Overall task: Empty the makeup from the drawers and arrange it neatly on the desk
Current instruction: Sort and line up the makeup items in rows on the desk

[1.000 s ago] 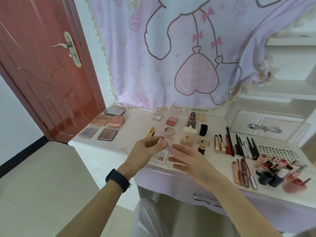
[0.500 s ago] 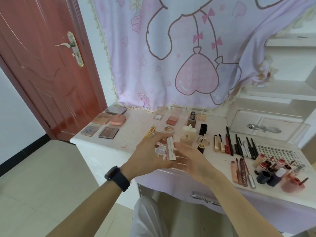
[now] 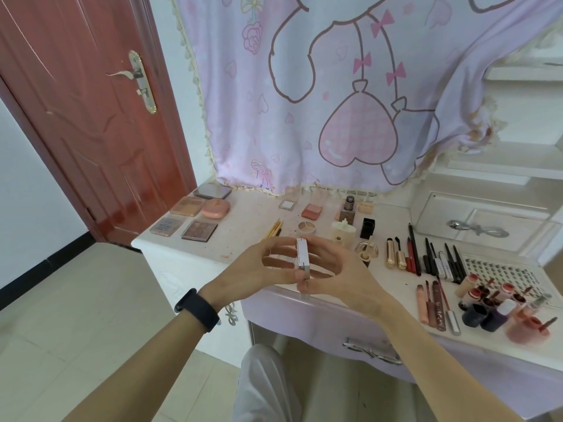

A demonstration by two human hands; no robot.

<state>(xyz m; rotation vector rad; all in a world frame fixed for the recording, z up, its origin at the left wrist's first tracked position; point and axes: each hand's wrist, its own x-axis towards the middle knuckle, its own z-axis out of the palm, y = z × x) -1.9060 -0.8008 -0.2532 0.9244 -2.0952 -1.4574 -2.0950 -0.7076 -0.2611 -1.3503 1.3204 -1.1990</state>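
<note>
A small clear eyeshadow palette [image 3: 303, 258] is held edge-on above the desk's front edge, closed between both hands. My left hand [image 3: 259, 269] grips its left face with curled fingers and thumb. My right hand [image 3: 338, 274] cups its right face, thumb at the lower end. On the desk [image 3: 243, 239] lie palettes and compacts [image 3: 199, 229] at the far left, small pots and bottles [image 3: 344, 229] in the middle, pencils and tubes [image 3: 426, 254] to the right, and lip glosses [image 3: 435, 303] near the front.
A red door [image 3: 91, 117] stands left of the desk. A pink cartoon cloth [image 3: 335, 86] hangs behind it. A clear drawer box [image 3: 475, 226] with a silver handle sits at the back right. The desk's front drawer handle [image 3: 371, 351] shows below my right wrist.
The palette lay flat and open near the desk a second ago. It has since been lifted, turned on edge and closed between both hands, which came together.
</note>
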